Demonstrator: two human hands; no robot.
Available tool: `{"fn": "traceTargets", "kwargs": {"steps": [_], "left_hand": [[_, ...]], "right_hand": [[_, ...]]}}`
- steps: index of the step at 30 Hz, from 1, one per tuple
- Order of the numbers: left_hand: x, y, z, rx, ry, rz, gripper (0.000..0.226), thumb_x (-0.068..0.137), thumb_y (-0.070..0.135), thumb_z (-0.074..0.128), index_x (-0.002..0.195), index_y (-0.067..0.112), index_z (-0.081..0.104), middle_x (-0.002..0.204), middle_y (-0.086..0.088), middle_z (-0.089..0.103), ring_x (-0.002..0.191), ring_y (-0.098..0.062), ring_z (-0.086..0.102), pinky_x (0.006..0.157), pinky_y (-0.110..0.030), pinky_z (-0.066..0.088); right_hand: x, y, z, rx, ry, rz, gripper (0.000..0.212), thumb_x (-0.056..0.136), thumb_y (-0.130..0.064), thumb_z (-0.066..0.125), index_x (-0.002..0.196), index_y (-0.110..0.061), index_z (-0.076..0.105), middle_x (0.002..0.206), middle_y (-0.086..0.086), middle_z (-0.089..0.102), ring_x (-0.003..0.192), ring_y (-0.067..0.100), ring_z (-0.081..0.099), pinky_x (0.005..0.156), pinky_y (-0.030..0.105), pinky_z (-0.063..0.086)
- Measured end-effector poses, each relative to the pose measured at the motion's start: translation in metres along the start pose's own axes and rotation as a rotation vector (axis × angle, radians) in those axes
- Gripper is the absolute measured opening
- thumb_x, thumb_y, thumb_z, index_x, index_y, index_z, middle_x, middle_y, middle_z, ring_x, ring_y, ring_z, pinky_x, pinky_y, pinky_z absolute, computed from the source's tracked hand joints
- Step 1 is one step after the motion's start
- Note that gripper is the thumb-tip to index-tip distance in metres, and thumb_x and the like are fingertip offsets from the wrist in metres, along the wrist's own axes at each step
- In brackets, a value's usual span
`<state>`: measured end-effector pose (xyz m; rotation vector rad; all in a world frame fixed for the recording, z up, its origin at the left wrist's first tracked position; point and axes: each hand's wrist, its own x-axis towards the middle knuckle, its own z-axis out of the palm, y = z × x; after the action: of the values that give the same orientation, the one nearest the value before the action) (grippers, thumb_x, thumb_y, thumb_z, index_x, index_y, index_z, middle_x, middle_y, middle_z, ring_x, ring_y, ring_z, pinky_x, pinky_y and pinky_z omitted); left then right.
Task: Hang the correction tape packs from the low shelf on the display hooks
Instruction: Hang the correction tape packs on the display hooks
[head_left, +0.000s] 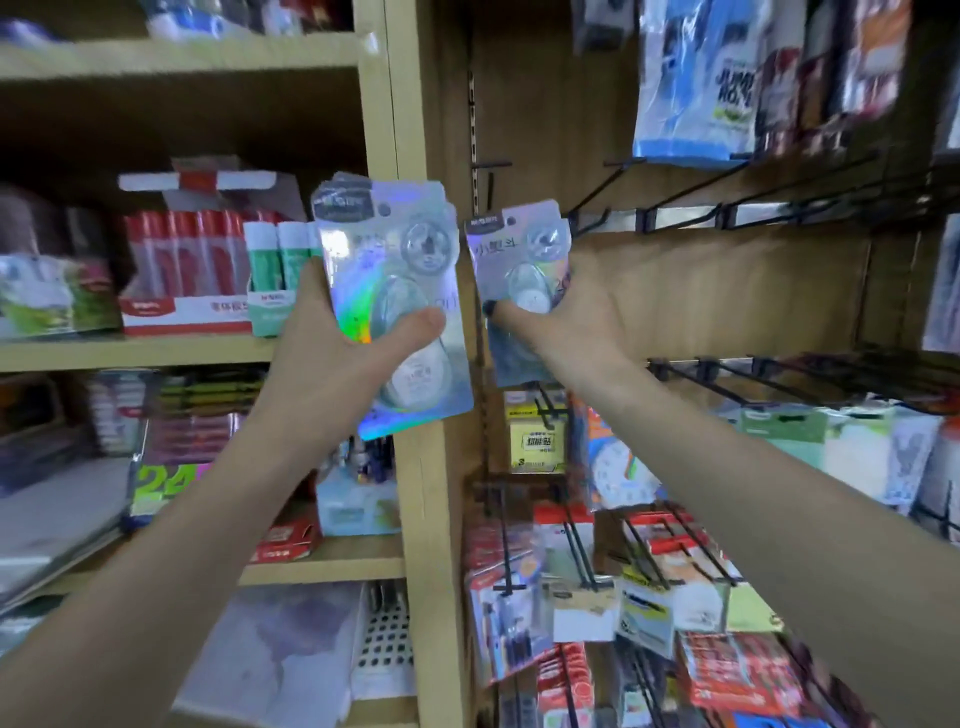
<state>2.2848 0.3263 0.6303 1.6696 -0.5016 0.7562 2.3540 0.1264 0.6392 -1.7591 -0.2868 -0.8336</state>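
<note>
- The left hand (332, 332) grips a stack of correction tape packs (395, 301), thumb across the front.
- The right hand (566, 312) pinches a single pack (519, 270) near an empty display hook (587, 218).
- The packs look light, stiff and glossy, probably slippery; hold them at the card edges.

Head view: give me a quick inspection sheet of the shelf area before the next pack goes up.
Surface: pegboard panel with bare black hooks.
Job's things: stack of correction tape packs in left hand; single pack in right hand, near the hooks, not hung.
Clutter: glue stick boxes on the left shelf, hanging goods below.
Hands: both gripping packs.
Cables: nothing seen.
Surroundings: blurred shop shelving.
</note>
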Motion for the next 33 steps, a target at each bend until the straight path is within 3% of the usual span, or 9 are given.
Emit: {"fn": "traceTargets", "kwargs": {"steps": [3,7,14,21,23,26,29,31,33], "left_hand": [[0.006,0.000,-0.002,0.046,0.007,0.022,0.068,0.081,0.035,0.086,0.138,0.031,0.050,0.125,0.018,0.069,0.111,-0.001,0.070,0.092,-0.033,0.058],[0.010,-0.005,0.000,0.058,-0.007,0.012,0.057,0.082,0.032,0.084,0.129,0.035,0.052,0.116,0.021,0.070,0.099,0.007,0.070,0.079,-0.019,0.057],[0.020,-0.013,0.002,0.081,-0.032,0.007,0.063,0.080,0.035,0.085,0.133,0.035,0.051,0.119,0.019,0.070,0.102,0.004,0.070,0.086,-0.028,0.057],[0.024,-0.017,0.001,0.078,-0.053,0.010,0.064,0.079,0.036,0.084,0.133,0.035,0.050,0.121,0.019,0.069,0.103,0.004,0.070,0.082,-0.022,0.057],[0.025,-0.019,0.003,0.081,-0.052,0.009,0.058,0.079,0.036,0.083,0.127,0.040,0.050,0.116,0.022,0.069,0.099,0.008,0.070,0.075,-0.012,0.056],[0.027,-0.024,0.006,0.065,-0.063,-0.013,0.053,0.080,0.037,0.082,0.122,0.044,0.049,0.113,0.024,0.069,0.099,0.010,0.069,0.071,-0.009,0.055],[0.029,-0.027,0.010,0.065,-0.073,-0.019,0.062,0.080,0.039,0.082,0.132,0.038,0.049,0.118,0.022,0.069,0.102,0.007,0.070,0.077,-0.015,0.055],[0.029,-0.030,0.011,0.053,-0.064,-0.021,0.064,0.079,0.038,0.084,0.133,0.037,0.050,0.119,0.020,0.070,0.104,0.003,0.070,0.084,-0.023,0.056],[0.030,-0.032,0.011,0.050,-0.066,-0.025,0.064,0.079,0.039,0.085,0.133,0.036,0.050,0.120,0.019,0.071,0.106,0.000,0.071,0.089,-0.031,0.057]], "right_hand": [[0.014,0.000,0.015,-0.014,0.016,-0.002,0.059,0.076,-0.032,0.088,0.114,-0.020,0.045,0.103,-0.010,0.064,0.085,0.002,0.062,0.057,0.014,0.040],[0.026,0.007,0.027,-0.024,0.042,-0.003,0.058,0.077,-0.034,0.087,0.114,-0.021,0.044,0.110,-0.005,0.065,0.094,0.013,0.064,0.058,0.015,0.040],[0.035,0.012,0.032,-0.037,0.041,0.019,0.057,0.078,-0.040,0.084,0.117,-0.020,0.047,0.107,-0.006,0.066,0.092,0.012,0.064,0.057,0.019,0.041],[0.064,0.034,0.047,-0.146,0.066,0.063,0.072,0.055,-0.061,0.076,0.114,-0.023,0.063,0.099,-0.010,0.075,0.090,0.012,0.073,0.077,0.037,0.062],[0.077,0.039,0.054,-0.133,0.023,0.080,0.066,0.061,-0.058,0.081,0.116,-0.024,0.065,0.104,-0.010,0.075,0.095,0.012,0.072,0.084,0.033,0.059],[0.101,0.047,0.063,-0.215,-0.070,0.072,0.020,0.084,-0.037,0.078,0.089,-0.029,0.061,0.090,-0.011,0.066,0.086,0.007,0.061,0.077,0.017,0.046],[0.123,0.048,0.072,-0.366,-0.189,0.111,0.029,0.085,-0.043,0.070,0.082,-0.032,0.043,0.089,-0.011,0.054,0.092,0.011,0.046,0.066,0.004,0.034],[0.133,0.051,0.076,-0.490,-0.232,0.145,0.029,0.082,-0.050,0.064,0.092,-0.028,0.048,0.110,0.001,0.060,0.099,0.015,0.044,0.080,0.020,0.035],[0.140,0.054,0.077,-0.605,-0.289,0.136,0.024,0.093,-0.044,0.060,0.099,-0.022,0.055,0.110,0.006,0.059,0.102,0.021,0.050,0.083,0.029,0.034]]}}
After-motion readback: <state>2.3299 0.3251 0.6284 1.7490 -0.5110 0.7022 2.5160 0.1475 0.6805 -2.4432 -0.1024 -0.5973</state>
